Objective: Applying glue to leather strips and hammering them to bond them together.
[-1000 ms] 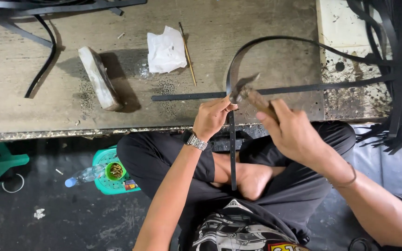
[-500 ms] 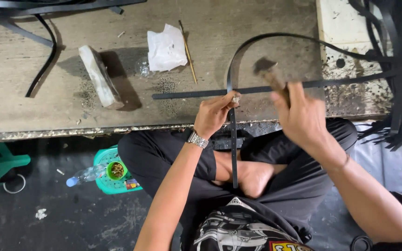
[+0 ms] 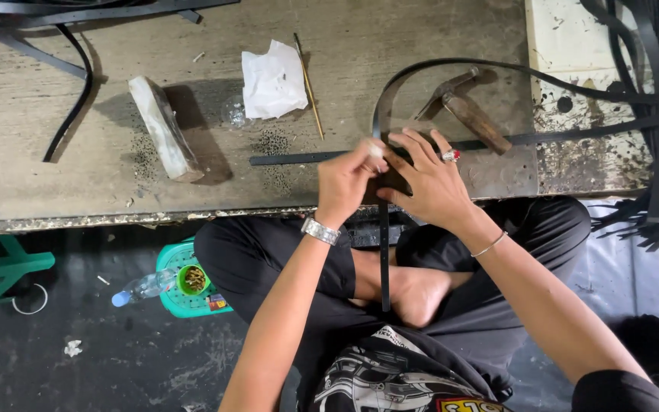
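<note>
Head view, from the left: a whitish block (image 3: 163, 128) and crumpled white paper (image 3: 271, 78) lie on the bench (image 3: 55, 183). Left hand (image 3: 347, 181) pinches the black strap (image 3: 382, 252) at the bench edge. Right hand (image 3: 429, 183) presses on it, fingers spread; the hammer (image 3: 467, 111) rests just beyond.

Two hands, left (image 3: 348, 179) and right (image 3: 429, 183), meet at the tabletop's (image 3: 55, 191) near edge. On the tabletop: one hammer (image 3: 467, 111), one whitish stone block (image 3: 163, 128), one crumpled white paper (image 3: 272, 80), one thin stick (image 3: 309, 85). One plastic bottle (image 3: 143, 288) lies on the floor.
</note>
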